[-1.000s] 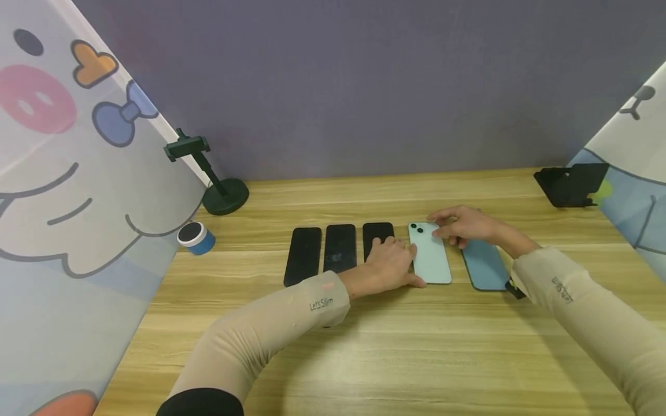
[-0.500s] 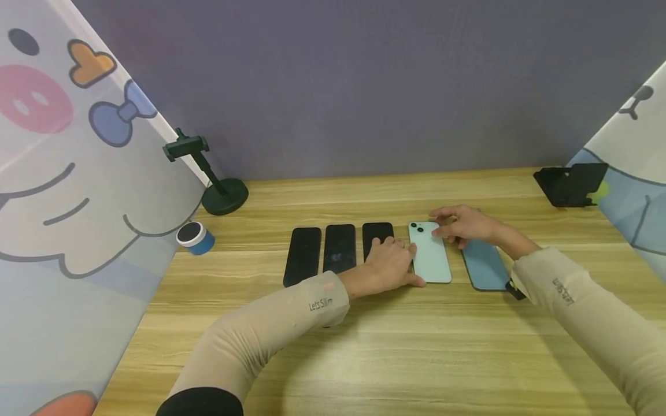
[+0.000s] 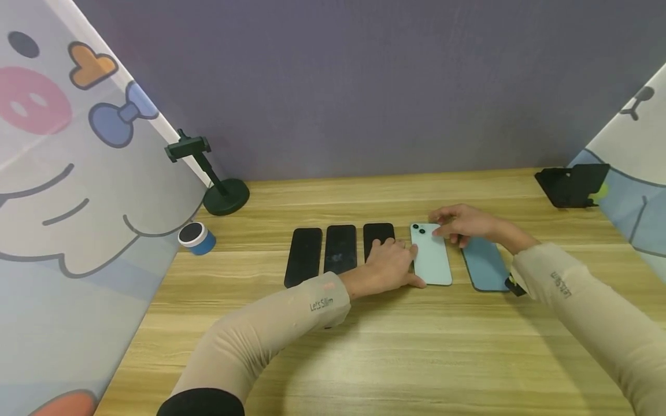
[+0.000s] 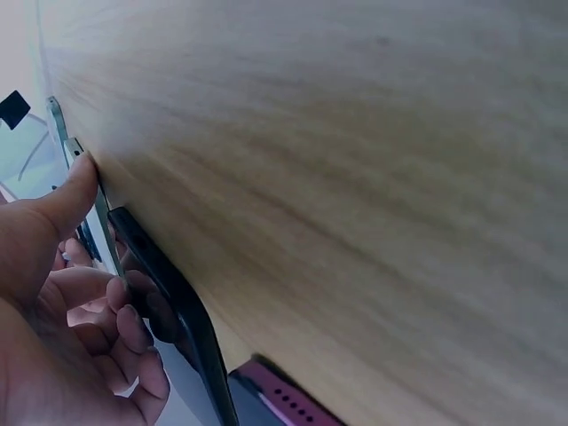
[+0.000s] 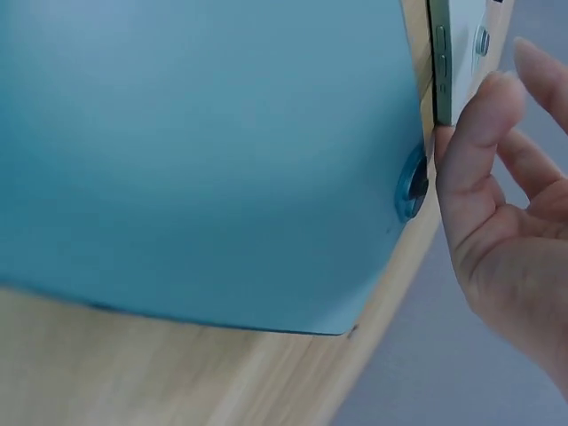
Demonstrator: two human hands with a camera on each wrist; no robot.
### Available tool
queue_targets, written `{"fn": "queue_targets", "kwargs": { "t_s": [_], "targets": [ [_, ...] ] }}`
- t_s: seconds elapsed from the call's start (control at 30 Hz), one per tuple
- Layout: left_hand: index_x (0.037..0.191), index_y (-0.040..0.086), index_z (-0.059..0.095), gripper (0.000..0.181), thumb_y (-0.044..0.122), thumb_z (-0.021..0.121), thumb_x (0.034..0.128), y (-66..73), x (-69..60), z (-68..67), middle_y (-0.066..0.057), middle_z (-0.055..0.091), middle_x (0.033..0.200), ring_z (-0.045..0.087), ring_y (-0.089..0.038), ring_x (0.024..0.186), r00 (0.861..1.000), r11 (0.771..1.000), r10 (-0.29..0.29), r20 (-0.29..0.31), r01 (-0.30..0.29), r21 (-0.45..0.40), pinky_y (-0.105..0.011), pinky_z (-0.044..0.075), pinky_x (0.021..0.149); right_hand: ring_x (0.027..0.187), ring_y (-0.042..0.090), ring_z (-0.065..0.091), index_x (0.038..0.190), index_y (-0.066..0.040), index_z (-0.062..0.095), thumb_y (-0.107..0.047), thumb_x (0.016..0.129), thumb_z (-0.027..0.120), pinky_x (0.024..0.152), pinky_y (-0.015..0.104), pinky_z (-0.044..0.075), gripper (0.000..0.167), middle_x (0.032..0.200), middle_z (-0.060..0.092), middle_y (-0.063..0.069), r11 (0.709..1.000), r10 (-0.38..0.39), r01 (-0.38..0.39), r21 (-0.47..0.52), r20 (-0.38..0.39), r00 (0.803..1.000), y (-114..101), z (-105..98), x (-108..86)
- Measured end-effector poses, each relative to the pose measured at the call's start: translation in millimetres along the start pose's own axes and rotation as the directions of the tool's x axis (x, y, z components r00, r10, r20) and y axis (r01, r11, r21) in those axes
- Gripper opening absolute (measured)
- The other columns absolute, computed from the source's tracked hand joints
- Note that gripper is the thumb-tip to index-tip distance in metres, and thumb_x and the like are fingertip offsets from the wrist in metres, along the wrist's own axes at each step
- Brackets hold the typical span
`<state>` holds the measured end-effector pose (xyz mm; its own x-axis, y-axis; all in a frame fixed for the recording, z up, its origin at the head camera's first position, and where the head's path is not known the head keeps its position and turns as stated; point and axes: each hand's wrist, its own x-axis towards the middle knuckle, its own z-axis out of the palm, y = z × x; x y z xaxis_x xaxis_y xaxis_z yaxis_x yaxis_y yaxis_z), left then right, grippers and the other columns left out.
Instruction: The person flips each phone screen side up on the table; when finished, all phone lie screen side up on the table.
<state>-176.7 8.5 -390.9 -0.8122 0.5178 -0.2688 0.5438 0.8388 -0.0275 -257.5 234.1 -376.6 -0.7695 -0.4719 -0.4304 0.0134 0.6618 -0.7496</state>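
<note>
We see the left hand [image 3: 387,264] lightly pinching the pale phone [image 3: 433,261] at its near left corner, thumb at the bottom edge and fingers at the side. The right hand [image 3: 467,223] holds its far right corner, finger and thumb spread around it. We think both corners are held so the phone can't slide or twist. It lies flat on the table [image 3: 406,358], back up, with its cameras [image 3: 422,231] at the far end.

Left of the pale phone lie three black phones [image 3: 340,248] in a row; the left hand hides part of the closest. Right of it lies a blue phone [image 3: 485,264], partly hidden by the right hand. The gaps probably give fingers room. Well left of the pale phone are a tub [image 3: 202,242] and a green stand [image 3: 225,199]; far right is a black stand [image 3: 572,186].
</note>
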Motion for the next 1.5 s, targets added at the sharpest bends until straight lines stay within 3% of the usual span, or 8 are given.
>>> {"fn": "queue_targets", "kwargs": {
  "t_s": [0.1, 0.2, 0.57, 1.2, 1.5],
  "targets": [
    [0.155, 0.03, 0.039, 0.089, 0.08, 0.051, 0.0833, -0.3, 0.8, 1.2, 0.002, 0.054, 0.147, 0.056, -0.019, 0.122, 1.0, 1.0, 0.002, -0.009, -0.002, -0.002, -0.04, 0.047, 0.093, 0.066, 0.015, 0.051, 0.151, -0.003, 0.04, -0.028, 0.098, 0.065, 0.058, 0.032, 0.051, 0.064, 0.086, 0.054, 0.008, 0.999, 0.012, -0.013, 0.03, 0.021, 1.0, 3, -3, 0.7],
    [0.155, 0.029, 0.039, 0.089, 0.079, 0.052, 0.0834, -0.4, 0.9, 2.0, 0.002, 0.053, 0.148, 0.055, -0.019, 0.122, 1.0, 1.0, 0.006, -0.01, -0.006, -0.005, -0.039, 0.047, 0.092, 0.064, 0.013, 0.049, 0.151, -0.003, 0.041, -0.029, 0.097, 0.066, 0.057, 0.031, 0.049, 0.064, 0.079, 0.051, 0.004, 0.998, 0.028, -0.03, 0.064, 0.027, 0.999, 7, -5, 1.8],
    [0.156, 0.027, 0.038, 0.088, 0.077, 0.053, 0.0852, -1.3, -0.6, 0.5, 0.001, 0.053, 0.148, 0.055, -0.019, 0.123, 1.0, 1.0, 0.015, -0.006, -0.015, -0.02, -0.036, 0.047, 0.09, 0.061, 0.011, 0.048, 0.149, -0.004, 0.045, -0.028, 0.096, 0.068, 0.057, 0.028, 0.047, 0.062, 0.073, 0.052, 0.001, 0.987, 0.042, -0.043, 0.154, 0.008, 0.999, 12, -7, 3.0],
    [0.157, 0.027, 0.036, 0.088, 0.075, 0.054, 0.0856, -4.0, -0.6, 3.2, -0.001, 0.047, 0.155, 0.05, -0.022, 0.134, 0.999, 0.997, 0.043, -0.014, -0.044, -0.062, -0.043, 0.048, 0.1, 0.059, 0.011, 0.043, 0.148, -0.007, 0.049, -0.03, 0.096, 0.068, 0.056, 0.029, 0.046, 0.06, 0.069, 0.046, 0.0, 0.986, 0.053, -0.053, 0.157, 0.007, 0.999, 15, -9, 2.3],
    [0.157, 0.026, 0.036, 0.088, 0.075, 0.054, 0.0861, -6.7, -0.6, 4.3, -0.001, 0.049, 0.153, 0.052, -0.022, 0.131, 0.998, 0.996, 0.054, -0.012, -0.055, -0.073, -0.043, 0.048, 0.098, 0.056, 0.011, 0.044, 0.149, -0.01, 0.049, -0.03, 0.097, 0.067, 0.055, 0.03, 0.045, 0.058, 0.067, 0.048, 0.001, 0.982, 0.042, -0.039, 0.182, -0.011, 0.999, 17, -9, -2.8]
  ]
}}
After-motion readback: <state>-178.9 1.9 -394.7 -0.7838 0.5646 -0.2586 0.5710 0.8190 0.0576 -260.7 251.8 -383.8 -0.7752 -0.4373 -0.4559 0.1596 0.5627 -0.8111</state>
